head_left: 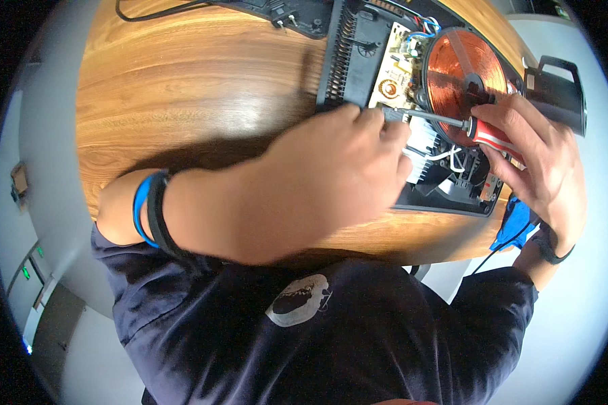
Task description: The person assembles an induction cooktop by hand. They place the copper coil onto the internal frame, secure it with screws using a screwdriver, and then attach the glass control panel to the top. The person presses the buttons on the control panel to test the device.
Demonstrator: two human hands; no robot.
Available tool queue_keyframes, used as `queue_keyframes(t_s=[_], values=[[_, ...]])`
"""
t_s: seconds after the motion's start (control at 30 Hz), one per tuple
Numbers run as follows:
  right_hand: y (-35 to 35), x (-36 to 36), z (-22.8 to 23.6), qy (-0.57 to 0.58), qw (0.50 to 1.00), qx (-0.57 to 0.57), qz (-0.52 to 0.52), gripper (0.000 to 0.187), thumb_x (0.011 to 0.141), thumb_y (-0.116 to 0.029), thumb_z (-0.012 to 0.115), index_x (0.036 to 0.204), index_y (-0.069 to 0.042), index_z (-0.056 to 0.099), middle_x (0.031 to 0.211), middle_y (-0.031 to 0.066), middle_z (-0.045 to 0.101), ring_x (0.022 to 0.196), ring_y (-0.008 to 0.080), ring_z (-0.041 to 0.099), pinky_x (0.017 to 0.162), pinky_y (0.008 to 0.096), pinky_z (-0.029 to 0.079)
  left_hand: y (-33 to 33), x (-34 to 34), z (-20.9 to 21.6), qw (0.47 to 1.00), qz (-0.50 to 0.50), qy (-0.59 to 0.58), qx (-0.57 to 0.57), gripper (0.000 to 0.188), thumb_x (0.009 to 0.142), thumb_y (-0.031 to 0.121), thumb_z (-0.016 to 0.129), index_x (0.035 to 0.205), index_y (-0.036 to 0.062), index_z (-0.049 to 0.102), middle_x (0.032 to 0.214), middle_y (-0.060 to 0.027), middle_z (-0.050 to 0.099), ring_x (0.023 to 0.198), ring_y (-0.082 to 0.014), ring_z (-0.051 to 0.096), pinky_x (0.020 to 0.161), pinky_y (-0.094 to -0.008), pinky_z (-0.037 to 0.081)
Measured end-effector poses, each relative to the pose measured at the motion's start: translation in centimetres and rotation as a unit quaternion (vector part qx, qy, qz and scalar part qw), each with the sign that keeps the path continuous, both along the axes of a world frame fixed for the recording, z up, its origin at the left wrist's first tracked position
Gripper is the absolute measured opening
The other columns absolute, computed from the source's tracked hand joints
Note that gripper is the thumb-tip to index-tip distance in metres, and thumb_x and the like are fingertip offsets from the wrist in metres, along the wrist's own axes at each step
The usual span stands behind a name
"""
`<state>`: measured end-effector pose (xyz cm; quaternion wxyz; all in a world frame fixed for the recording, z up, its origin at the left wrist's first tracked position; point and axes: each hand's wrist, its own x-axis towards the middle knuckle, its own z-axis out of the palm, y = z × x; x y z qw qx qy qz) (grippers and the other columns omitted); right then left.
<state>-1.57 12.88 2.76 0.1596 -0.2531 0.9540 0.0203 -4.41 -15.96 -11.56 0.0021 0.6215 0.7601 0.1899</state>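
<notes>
An opened induction cooker lies on the table with its black housing (355,61) exposed. Inside it are a round copper coil (446,74), a tan circuit board (391,67) and a finned metal heat sink (422,138). My right hand (544,152) is closed round the red handle of a screwdriver (494,138). The shaft points left across the coil's near edge, its tip end close to my left fingers. My left hand (348,162) is over the housing's near left part, fingers curled down by the board and heat sink. Whatever those fingers grip is hidden beneath them.
A wooden table (203,74) carries the cooker. Beyond lies a black part with a cord (277,12). A dark container with a handle (554,94) stands at the right. Blue cloth (517,223) and a thin black cable are by the near right edge.
</notes>
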Motion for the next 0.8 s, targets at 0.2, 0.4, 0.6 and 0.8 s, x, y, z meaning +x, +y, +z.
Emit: queue_keyframes(t_s=[0.2, 0.4, 0.6, 0.8], values=[[2.1, 1.0, 0.4, 0.008, 0.999, -0.044, -0.015, 0.042, 0.095, -0.006, 0.083, 0.135, -0.003, 0.074, 0.120, 0.0159, 0.075, 0.097, 0.0405, 0.081, 0.081, 0.0468, 0.065, 0.5, -5.8, 0.1, 0.987, -0.061, -0.148, 0.002, 0.055, 0.087, 0.009, 0.092, 0.128, 0.0061, 0.055, 0.125, -0.0145, 0.058, 0.117, -0.0393, 0.070, 0.097, -0.0526, 0.058], [4.2, 2.4, 0.7, 0.020, 0.999, -0.022, -0.020, 0.038, 0.094, -0.007, 0.084, 0.129, 0.000, 0.072, 0.124, 0.0183, 0.072, 0.098, 0.0438, 0.078, 0.081, 0.0499, 0.062, 1.5, -7.5, -1.4, 0.979, -0.051, -0.197, 0.003, 0.064, 0.084, 0.012, 0.097, 0.133, 0.0072, 0.056, 0.133, -0.0138, 0.061, 0.112, -0.0373, 0.072, 0.092, -0.0506, 0.058], [5.2, 3.1, 1.3, 0.031, 0.999, -0.003, -0.022, 0.037, 0.093, -0.008, 0.083, 0.127, -0.001, 0.070, 0.118, 0.0180, 0.071, 0.099, 0.0444, 0.076, 0.083, 0.0512, 0.060, 1.0, -6.9, -1.1, 0.980, 0.001, -0.197, 0.006, 0.080, 0.083, 0.019, 0.100, 0.148, 0.0052, 0.056, 0.136, -0.0132, 0.058, 0.106, -0.0331, 0.073, 0.093, -0.0465, 0.060], [5.6, 3.7, 1.6, 0.016, 0.998, -0.045, -0.048, 0.042, 0.091, -0.006, 0.082, 0.131, -0.006, 0.070, 0.114, 0.0164, 0.071, 0.100, 0.0440, 0.075, 0.084, 0.0521, 0.060, 0.7, -6.9, 0.3, 0.981, -0.004, -0.191, -0.017, 0.068, 0.092, 0.018, 0.094, 0.147, 0.0040, 0.059, 0.135, -0.0147, 0.055, 0.111, -0.0351, 0.072, 0.094, -0.0465, 0.061]])
